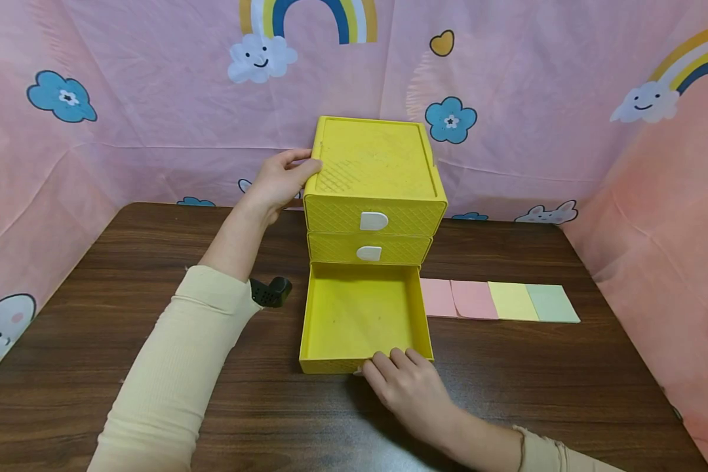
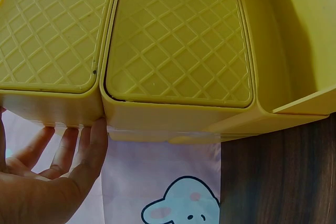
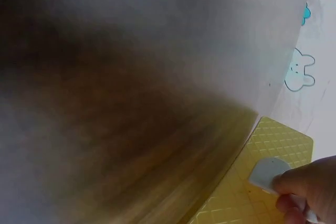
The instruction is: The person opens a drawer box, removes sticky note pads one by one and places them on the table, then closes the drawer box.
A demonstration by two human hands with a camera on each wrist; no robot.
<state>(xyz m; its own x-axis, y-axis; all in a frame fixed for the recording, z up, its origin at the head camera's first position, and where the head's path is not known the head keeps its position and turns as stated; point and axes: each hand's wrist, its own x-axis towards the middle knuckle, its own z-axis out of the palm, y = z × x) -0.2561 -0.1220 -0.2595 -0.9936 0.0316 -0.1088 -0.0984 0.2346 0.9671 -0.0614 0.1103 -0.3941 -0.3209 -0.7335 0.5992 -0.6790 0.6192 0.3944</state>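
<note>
A yellow three-drawer plastic cabinet (image 1: pixel 377 160) stands on the wooden table. Its bottom drawer (image 1: pixel 362 314) is pulled far out and has nothing in it, while the upper two drawers are closed. My left hand (image 1: pixel 280 180) rests against the cabinet's upper left side; in the left wrist view its extended fingers (image 2: pixel 65 153) touch the side wall. At the drawer's front, my right hand (image 1: pixel 410 393) has its fingers over the rim. The right wrist view shows its thumb and fingers pinching the white handle (image 3: pixel 268 171) on the drawer's front panel.
Right of the drawer, sticky note pads lie in a row: two pink (image 1: pixel 474 300), one yellow (image 1: pixel 513 301) and one green (image 1: pixel 553 303). A pink patterned cloth (image 1: pixel 183 111) hangs behind and beside the table (image 1: pixel 259 400). A black wrist device (image 1: pixel 271 292) sits at my left cuff.
</note>
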